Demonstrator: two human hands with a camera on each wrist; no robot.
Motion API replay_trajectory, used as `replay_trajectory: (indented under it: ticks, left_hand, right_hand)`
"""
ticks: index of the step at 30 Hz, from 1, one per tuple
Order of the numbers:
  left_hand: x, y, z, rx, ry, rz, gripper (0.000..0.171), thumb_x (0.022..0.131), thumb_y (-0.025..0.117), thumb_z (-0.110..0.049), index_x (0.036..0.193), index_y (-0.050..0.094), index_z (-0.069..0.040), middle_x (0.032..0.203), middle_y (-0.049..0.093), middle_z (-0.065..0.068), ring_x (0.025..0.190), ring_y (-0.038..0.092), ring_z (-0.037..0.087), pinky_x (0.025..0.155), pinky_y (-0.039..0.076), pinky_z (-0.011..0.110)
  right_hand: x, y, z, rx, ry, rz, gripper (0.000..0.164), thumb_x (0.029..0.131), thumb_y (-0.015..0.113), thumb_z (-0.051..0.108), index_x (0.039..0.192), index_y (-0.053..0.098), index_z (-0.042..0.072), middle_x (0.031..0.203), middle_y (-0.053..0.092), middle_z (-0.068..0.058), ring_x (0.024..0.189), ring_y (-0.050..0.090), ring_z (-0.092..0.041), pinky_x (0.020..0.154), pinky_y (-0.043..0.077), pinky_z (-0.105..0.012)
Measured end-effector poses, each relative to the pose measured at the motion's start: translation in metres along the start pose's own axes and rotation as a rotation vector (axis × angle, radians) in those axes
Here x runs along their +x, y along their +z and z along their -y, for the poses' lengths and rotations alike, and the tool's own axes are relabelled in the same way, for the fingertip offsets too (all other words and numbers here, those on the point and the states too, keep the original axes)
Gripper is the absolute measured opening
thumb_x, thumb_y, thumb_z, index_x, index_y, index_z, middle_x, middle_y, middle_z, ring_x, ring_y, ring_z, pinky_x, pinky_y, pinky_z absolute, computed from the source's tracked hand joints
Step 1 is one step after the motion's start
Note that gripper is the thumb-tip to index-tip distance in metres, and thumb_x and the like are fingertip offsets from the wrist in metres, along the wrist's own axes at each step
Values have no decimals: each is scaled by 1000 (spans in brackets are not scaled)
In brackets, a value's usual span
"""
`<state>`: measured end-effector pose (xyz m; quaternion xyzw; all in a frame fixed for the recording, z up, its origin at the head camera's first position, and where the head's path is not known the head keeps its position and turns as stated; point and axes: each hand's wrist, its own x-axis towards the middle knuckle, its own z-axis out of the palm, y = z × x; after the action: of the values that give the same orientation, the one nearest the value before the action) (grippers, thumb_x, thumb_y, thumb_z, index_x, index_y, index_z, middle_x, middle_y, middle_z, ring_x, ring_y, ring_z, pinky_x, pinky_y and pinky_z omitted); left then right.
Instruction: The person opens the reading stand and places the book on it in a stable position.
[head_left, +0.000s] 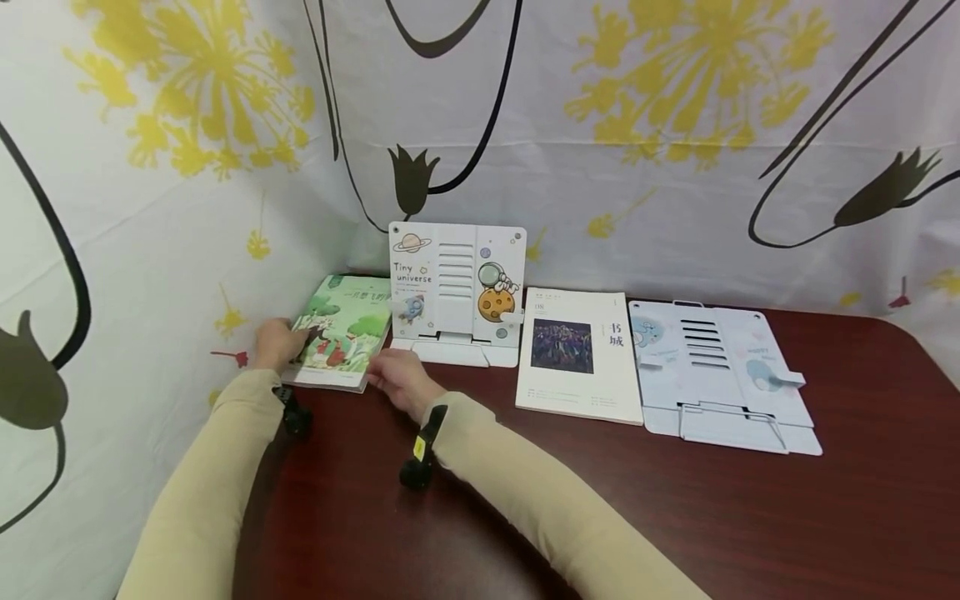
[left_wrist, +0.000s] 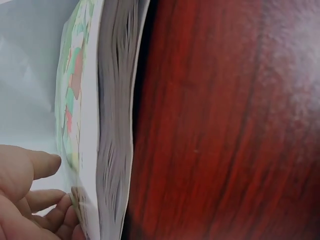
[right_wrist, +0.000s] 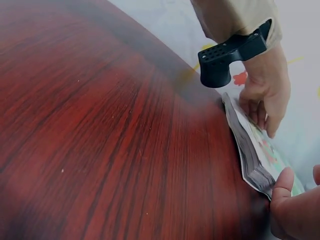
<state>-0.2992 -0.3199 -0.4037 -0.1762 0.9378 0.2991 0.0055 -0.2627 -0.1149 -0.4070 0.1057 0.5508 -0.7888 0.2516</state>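
Observation:
A green picture book [head_left: 341, 325] with an illustrated cover lies flat at the table's far left. My left hand [head_left: 277, 343] touches its left edge. In the left wrist view, that hand's bent fingers [left_wrist: 57, 215] meet the edge while the thumb stands over the cover. At the book's near right corner is my right hand [head_left: 405, 379]. Its thumb [right_wrist: 284, 184] touches the corner in the right wrist view; its other fingers are mostly out of sight. Just right of the book, a white "Tiny universe" book stand [head_left: 457, 287] is propped upright.
A cream-coloured magazine [head_left: 577, 354] with a dark picture lies right of the upright stand. Beyond it a second white book stand [head_left: 720, 375] leans low. Patterned cloth [head_left: 465, 108] hangs behind and to the left of the dark red wooden table [head_left: 862, 500].

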Motion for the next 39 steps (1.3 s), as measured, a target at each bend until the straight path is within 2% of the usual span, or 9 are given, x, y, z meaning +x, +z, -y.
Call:
replay_trajectory:
  ticks: [3, 9, 12, 16, 20, 24, 29, 34, 39]
  left_hand:
    - [-3, 0, 1, 17, -16, -14, 49, 93, 46, -20, 122, 49, 19, 125, 48, 37, 114, 46, 46, 98, 39, 51]
    - [-8, 4, 3, 41, -54, 13, 53, 97, 32, -22, 124, 43, 21, 127, 34, 45, 120, 29, 55, 102, 20, 59]
    - [-10, 7, 4, -59, -117, 1, 53, 97, 26, -22, 126, 41, 21, 128, 36, 42, 118, 35, 51, 103, 27, 55]
    - [-14, 10, 5, -209, -187, -33, 53, 99, 21, -24, 129, 38, 16, 128, 44, 33, 103, 47, 35, 86, 44, 47]
    - [-17, 10, 6, -334, -217, -76, 42, 100, 17, -26, 108, 41, 7, 112, 46, 24, 83, 42, 27, 68, 39, 38]
    - [-20, 9, 4, -403, -223, -135, 32, 99, 13, -29, 87, 32, -7, 91, 36, 12, 70, 34, 23, 60, 32, 36]
    - [-27, 7, 0, -432, -221, -204, 33, 99, 15, -32, 88, 34, -7, 90, 35, 10, 72, 34, 23, 62, 30, 35]
    - [-31, 7, -1, -495, -216, -244, 28, 99, 18, -29, 94, 34, -7, 91, 33, 8, 75, 35, 21, 64, 31, 33]
    - [-33, 4, -4, -526, -185, -287, 28, 99, 21, -27, 78, 30, -10, 78, 29, 6, 65, 31, 18, 58, 28, 32]
  right_hand:
    - [0, -1, 0, 29, 3, -18, 27, 85, 50, -10, 111, 57, -15, 89, 58, -12, 65, 52, -10, 65, 48, -18]
    - [2, -5, 0, 42, 7, -38, 24, 83, 49, -12, 106, 57, -16, 80, 53, -8, 63, 51, -10, 61, 48, -17]
    - [3, -7, -1, 19, 2, -31, 22, 84, 49, -12, 104, 57, -16, 76, 52, -6, 63, 51, -10, 61, 48, -17]
    - [3, -9, -1, -15, -13, -25, 24, 85, 49, -12, 107, 58, -17, 77, 53, -6, 64, 52, -10, 65, 50, -19]
    - [3, -10, 0, -27, -14, -16, 34, 88, 50, -10, 121, 52, -16, 85, 57, -12, 68, 54, -11, 66, 51, -18]
    - [2, -11, 1, -56, -9, -1, 44, 91, 51, -5, 134, 42, -12, 106, 61, -20, 71, 55, -10, 63, 49, -15]
    - [0, -12, 3, -101, -13, 10, 42, 92, 55, -1, 133, 48, -6, 120, 60, -19, 71, 55, -8, 66, 49, -17]
    - [-3, -10, 3, -132, -69, -6, 32, 88, 59, -1, 120, 58, -4, 100, 64, -11, 67, 55, -8, 64, 49, -19]
    - [-6, -7, 4, -180, -166, -24, 22, 85, 61, -5, 107, 60, -4, 79, 58, -3, 68, 55, -8, 72, 54, -27]
